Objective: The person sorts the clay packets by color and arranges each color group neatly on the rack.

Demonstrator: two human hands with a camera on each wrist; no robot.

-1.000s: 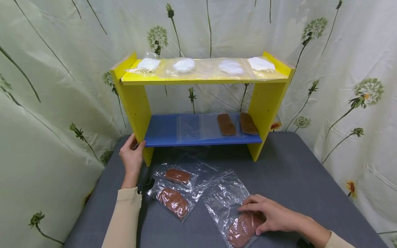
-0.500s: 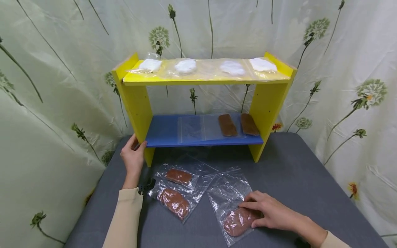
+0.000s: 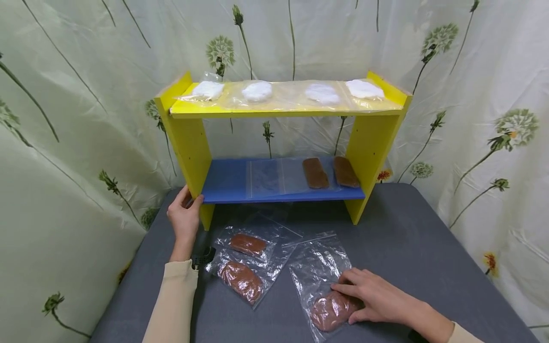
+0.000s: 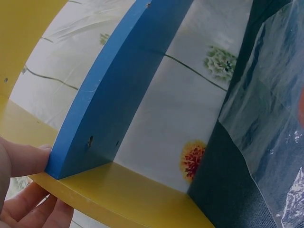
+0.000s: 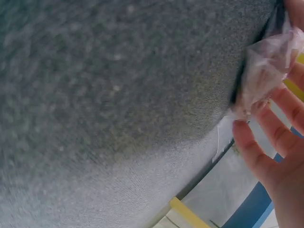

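My left hand (image 3: 185,218) grips the left side panel of a yellow shelf unit (image 3: 188,157); its thumb lies against the end of the blue shelf board (image 4: 107,85), with the other fingers around the panel's outer side. On the table in front, my right hand (image 3: 375,296) holds the right edge of a clear zip-lock bag (image 3: 315,262) with a reddish-brown oval slab (image 3: 332,312) inside. Part of the slab is hidden under the fingers. In the right wrist view, fingertips (image 5: 244,128) touch the crumpled bag film.
Two bagged brown slabs (image 3: 248,244) lie left of the held bag, their film overlapping. Two more bagged brown slabs (image 3: 315,173) lie on the blue board's right part. Several bagged white pieces (image 3: 257,91) line the yellow top. A flowered curtain (image 3: 77,190) surrounds the grey table (image 3: 407,238).
My right hand has shifted the bag with its slab slightly away from the table's front edge and turned it a little. My left hand has stayed on the shelf unit.
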